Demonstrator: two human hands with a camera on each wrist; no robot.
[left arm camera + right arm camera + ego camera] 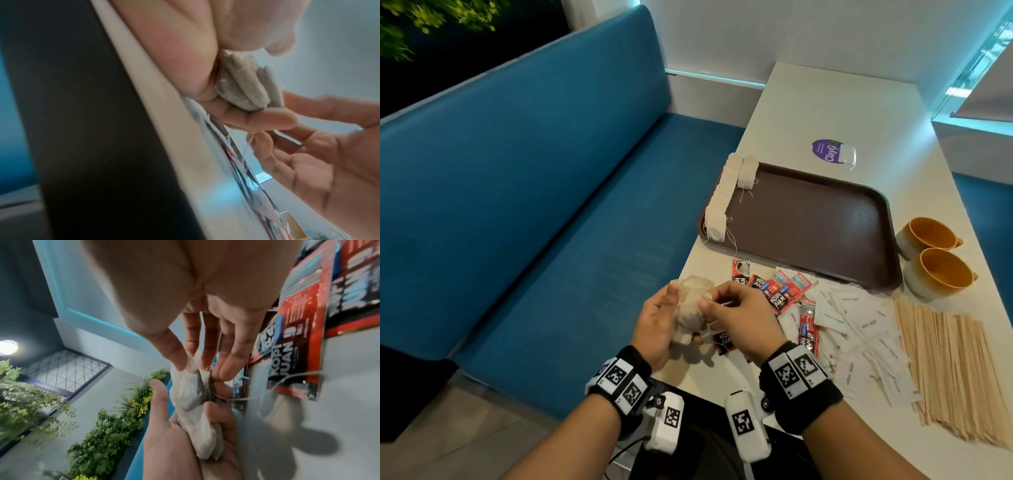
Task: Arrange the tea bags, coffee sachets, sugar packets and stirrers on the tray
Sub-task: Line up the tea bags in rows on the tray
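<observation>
We cannot count the tea bags (690, 315) bunched between the fingers (671, 294); the right hand (736, 318) covers their near side. Coffee sachets (724, 341) under those fingers show only in part, print cut short. In the left wrist view the counter (185, 162) edge and the sachets beyond the fingertips are smeared by blur; the left hand (185, 53) runs off the top edge. In the right wrist view the palm (185, 280) fills the top, and strings (287, 379) trailing from the bags blur out.
</observation>
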